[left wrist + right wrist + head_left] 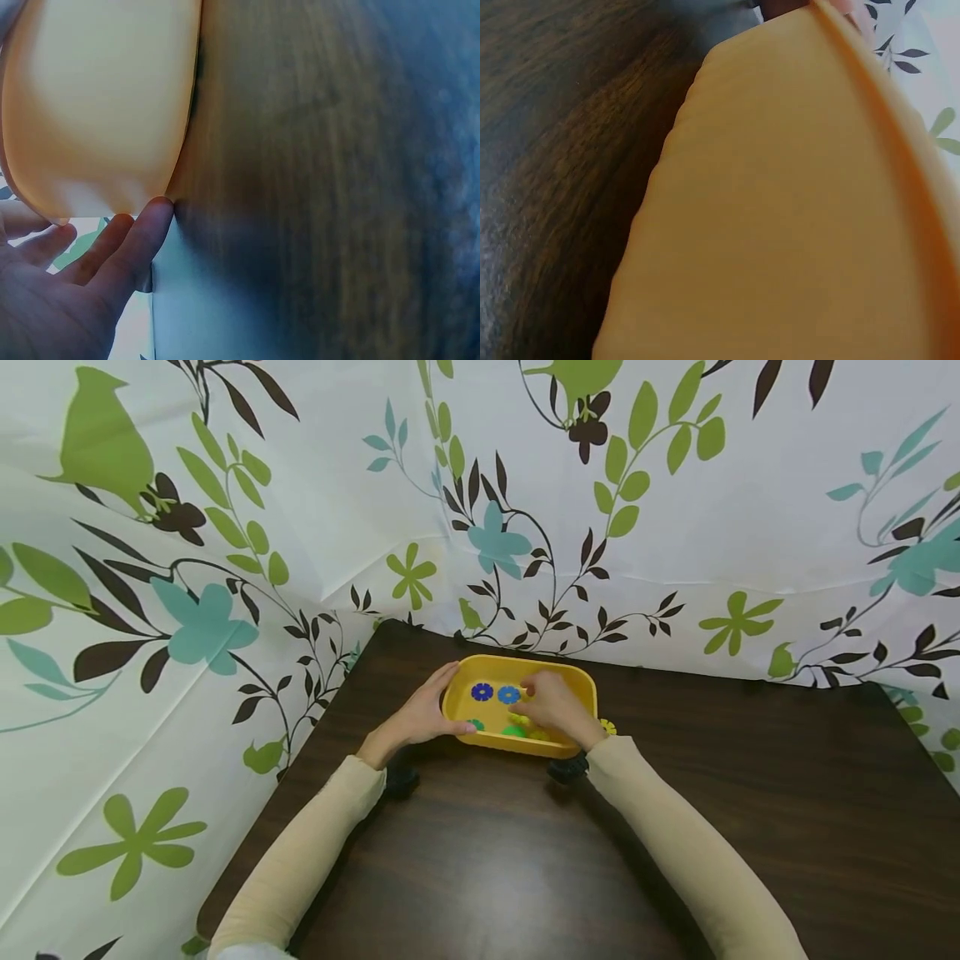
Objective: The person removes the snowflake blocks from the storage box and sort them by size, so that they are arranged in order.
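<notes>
A yellow plastic tray [457, 702] sits near the table's far edge. My left hand [423, 710] grips its left end, thumb over the near rim. In the left wrist view, my left fingers [154, 225] meet the tray's end wall [97, 150]. Inside lie a dark blue flower-shaped disc [482, 692], a lighter blue one [508, 695], and green [513, 731] and yellow [518, 719] pieces. My right hand [555, 702] reaches in from the right, fingers bent beside the lighter blue disc; I cannot tell whether it pinches a piece. The tray's outer wall [780, 187] fills the right wrist view.
Another yellow notched disc [608, 727] shows just outside the tray's right end. Dark wrist-worn devices [567, 769] sit under both wrists. The dark wooden table [480, 843] meets a leaf-patterned cloth [645, 560] at the back and left.
</notes>
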